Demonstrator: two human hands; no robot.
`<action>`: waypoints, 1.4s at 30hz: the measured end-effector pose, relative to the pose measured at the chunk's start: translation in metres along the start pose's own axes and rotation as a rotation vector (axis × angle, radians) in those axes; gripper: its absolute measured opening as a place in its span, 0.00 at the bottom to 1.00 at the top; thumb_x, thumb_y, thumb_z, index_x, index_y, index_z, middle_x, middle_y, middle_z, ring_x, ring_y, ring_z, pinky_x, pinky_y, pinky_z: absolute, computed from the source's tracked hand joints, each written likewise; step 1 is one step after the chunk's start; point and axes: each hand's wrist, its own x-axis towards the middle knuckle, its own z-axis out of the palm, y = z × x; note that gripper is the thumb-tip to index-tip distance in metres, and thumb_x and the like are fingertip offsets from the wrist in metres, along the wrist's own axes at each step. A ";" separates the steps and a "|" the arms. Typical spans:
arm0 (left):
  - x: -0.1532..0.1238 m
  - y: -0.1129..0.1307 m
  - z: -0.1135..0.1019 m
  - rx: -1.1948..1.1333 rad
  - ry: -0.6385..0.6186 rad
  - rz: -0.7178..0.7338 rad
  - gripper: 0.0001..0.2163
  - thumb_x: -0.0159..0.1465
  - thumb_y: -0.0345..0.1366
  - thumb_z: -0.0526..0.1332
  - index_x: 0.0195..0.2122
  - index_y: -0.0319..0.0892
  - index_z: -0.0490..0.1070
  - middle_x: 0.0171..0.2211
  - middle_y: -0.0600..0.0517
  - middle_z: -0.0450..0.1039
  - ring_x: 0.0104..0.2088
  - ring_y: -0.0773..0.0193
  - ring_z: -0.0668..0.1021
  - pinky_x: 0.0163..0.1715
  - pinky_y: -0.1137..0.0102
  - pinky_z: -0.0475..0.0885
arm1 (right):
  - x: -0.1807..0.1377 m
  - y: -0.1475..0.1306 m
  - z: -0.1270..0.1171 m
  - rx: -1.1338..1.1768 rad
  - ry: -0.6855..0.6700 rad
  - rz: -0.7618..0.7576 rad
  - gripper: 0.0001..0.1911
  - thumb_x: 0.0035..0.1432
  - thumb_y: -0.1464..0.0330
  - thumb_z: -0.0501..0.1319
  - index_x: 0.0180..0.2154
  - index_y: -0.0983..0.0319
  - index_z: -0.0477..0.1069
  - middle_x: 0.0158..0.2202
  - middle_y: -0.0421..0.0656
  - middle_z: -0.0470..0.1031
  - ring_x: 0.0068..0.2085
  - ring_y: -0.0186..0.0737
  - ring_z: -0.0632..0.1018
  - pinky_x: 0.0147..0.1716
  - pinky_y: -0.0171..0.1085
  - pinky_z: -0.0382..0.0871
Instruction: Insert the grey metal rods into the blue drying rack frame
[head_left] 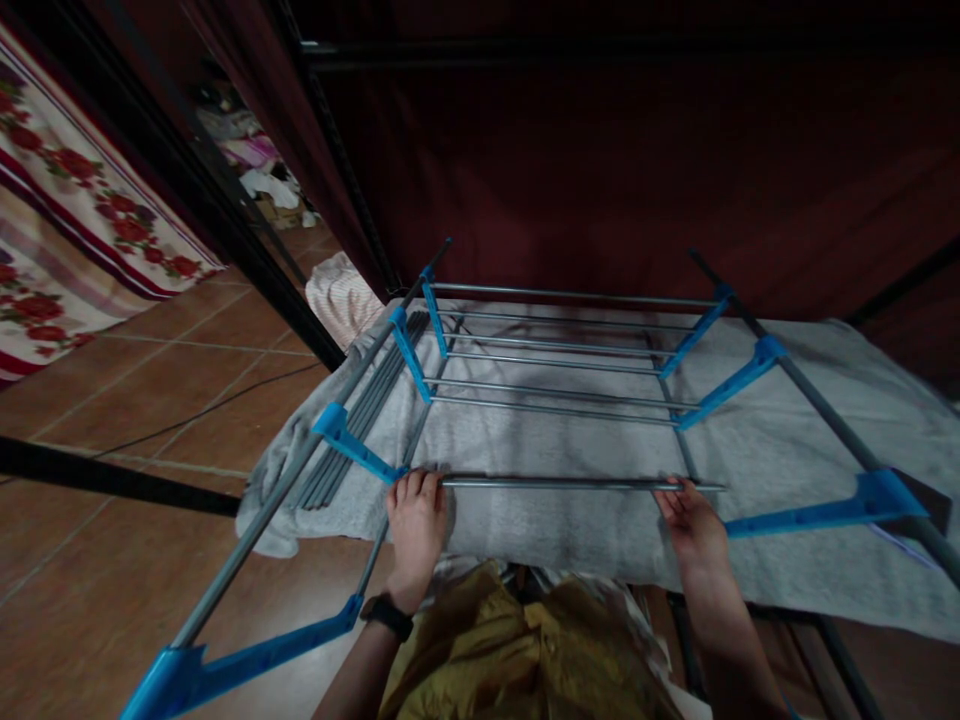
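Note:
A thin grey metal rod (562, 484) lies level between my two hands. My left hand (416, 520) is closed round its left end, right at the tip of a blue plastic bracket (356, 447). My right hand (690, 520) grips the rod near its right end, short of another blue bracket (825, 515). Both belong to a rack frame of grey tubes with blue brackets, and several rods (562, 385) sit fitted across it further away. A black watch is on my left wrist.
A grey towel (825, 420) lies spread under the rack. Spare rods (360, 410) lie bundled on its left part. Brown tiled floor (150, 400) and a black cable are at left, a flowered cloth (67, 210) beyond, a dark red wall behind.

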 end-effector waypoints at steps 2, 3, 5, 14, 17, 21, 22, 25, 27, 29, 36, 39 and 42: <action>0.002 0.001 0.001 -0.101 0.066 -0.053 0.11 0.66 0.35 0.56 0.46 0.42 0.74 0.51 0.40 0.71 0.54 0.45 0.71 0.54 0.50 0.67 | 0.002 -0.001 0.000 0.006 0.001 0.006 0.04 0.54 0.74 0.65 0.33 0.61 0.74 0.31 0.37 0.80 0.34 0.32 0.82 0.43 0.36 0.79; 0.004 0.002 0.002 -0.163 0.101 -0.082 0.11 0.65 0.37 0.58 0.47 0.43 0.74 0.54 0.40 0.68 0.56 0.44 0.70 0.55 0.50 0.67 | 0.003 -0.001 0.001 0.006 0.003 0.011 0.03 0.55 0.74 0.65 0.33 0.61 0.74 0.31 0.37 0.80 0.33 0.32 0.82 0.43 0.36 0.79; 0.007 0.002 0.005 -0.304 0.160 -0.141 0.13 0.64 0.38 0.60 0.48 0.43 0.73 0.57 0.41 0.64 0.59 0.45 0.68 0.58 0.50 0.66 | 0.004 -0.001 0.002 0.005 0.010 0.017 0.03 0.55 0.75 0.64 0.32 0.61 0.74 0.31 0.37 0.80 0.33 0.31 0.81 0.43 0.35 0.79; 0.026 -0.001 0.023 -1.027 0.260 -0.513 0.21 0.56 0.35 0.67 0.51 0.46 0.70 0.45 0.48 0.70 0.41 0.62 0.77 0.42 0.66 0.74 | 0.005 0.000 0.006 0.030 0.015 0.020 0.04 0.58 0.75 0.63 0.32 0.61 0.74 0.31 0.37 0.80 0.34 0.31 0.82 0.42 0.34 0.80; 0.036 0.005 0.027 -1.230 0.300 -0.650 0.24 0.54 0.32 0.69 0.53 0.47 0.68 0.40 0.53 0.72 0.36 0.67 0.76 0.39 0.71 0.72 | 0.006 0.001 0.009 0.037 0.017 0.025 0.06 0.58 0.76 0.62 0.32 0.61 0.74 0.31 0.37 0.80 0.34 0.30 0.82 0.42 0.33 0.80; 0.049 0.012 0.027 -1.520 0.352 -0.734 0.23 0.51 0.29 0.69 0.48 0.47 0.67 0.35 0.56 0.72 0.33 0.69 0.76 0.38 0.71 0.74 | 0.009 0.004 0.010 0.032 0.011 0.042 0.06 0.56 0.77 0.62 0.32 0.61 0.74 0.30 0.36 0.80 0.34 0.31 0.82 0.42 0.33 0.80; 0.052 0.014 0.027 -1.577 0.336 -0.756 0.21 0.51 0.28 0.69 0.46 0.45 0.68 0.33 0.56 0.72 0.31 0.70 0.76 0.37 0.71 0.74 | 0.009 0.004 0.010 0.030 0.012 0.041 0.05 0.56 0.77 0.63 0.32 0.61 0.74 0.30 0.36 0.80 0.34 0.31 0.82 0.42 0.33 0.80; 0.059 0.016 0.027 -1.660 0.275 -0.839 0.12 0.51 0.26 0.69 0.35 0.41 0.69 0.32 0.54 0.74 0.31 0.70 0.76 0.35 0.73 0.74 | 0.007 0.005 0.009 0.019 0.011 0.041 0.04 0.55 0.76 0.63 0.32 0.61 0.74 0.31 0.36 0.80 0.35 0.31 0.82 0.42 0.33 0.80; 0.061 0.017 0.028 -1.689 0.250 -0.910 0.09 0.53 0.25 0.68 0.31 0.39 0.69 0.32 0.53 0.75 0.31 0.70 0.77 0.34 0.75 0.74 | 0.006 0.005 0.009 0.006 0.007 0.040 0.04 0.55 0.75 0.64 0.32 0.61 0.74 0.31 0.37 0.80 0.35 0.31 0.82 0.43 0.33 0.79; 0.063 0.018 0.030 -1.710 0.245 -0.975 0.07 0.55 0.24 0.66 0.30 0.39 0.69 0.31 0.53 0.75 0.30 0.71 0.77 0.33 0.75 0.75 | 0.004 0.005 0.009 -0.003 0.009 0.038 0.04 0.55 0.74 0.64 0.32 0.60 0.74 0.32 0.37 0.81 0.35 0.31 0.82 0.43 0.33 0.79; 0.063 0.018 0.036 -1.761 0.192 -1.062 0.08 0.59 0.21 0.64 0.28 0.39 0.69 0.29 0.54 0.76 0.29 0.71 0.80 0.34 0.74 0.77 | 0.004 0.007 0.008 -0.039 -0.022 0.038 0.03 0.52 0.73 0.66 0.32 0.60 0.75 0.34 0.39 0.82 0.38 0.34 0.83 0.42 0.34 0.80; 0.060 0.018 0.041 -1.784 0.137 -1.080 0.08 0.60 0.21 0.63 0.28 0.38 0.69 0.30 0.52 0.77 0.30 0.69 0.81 0.36 0.72 0.78 | 0.004 0.010 0.007 -0.046 -0.054 0.049 0.05 0.50 0.72 0.68 0.32 0.61 0.76 0.35 0.40 0.82 0.38 0.35 0.83 0.42 0.34 0.80; 0.056 0.021 0.050 -1.765 0.113 -1.094 0.08 0.59 0.22 0.66 0.27 0.38 0.69 0.29 0.52 0.77 0.29 0.69 0.81 0.36 0.72 0.78 | 0.002 0.013 0.009 -0.047 -0.072 0.019 0.06 0.50 0.70 0.70 0.31 0.60 0.75 0.34 0.40 0.81 0.37 0.36 0.83 0.42 0.36 0.80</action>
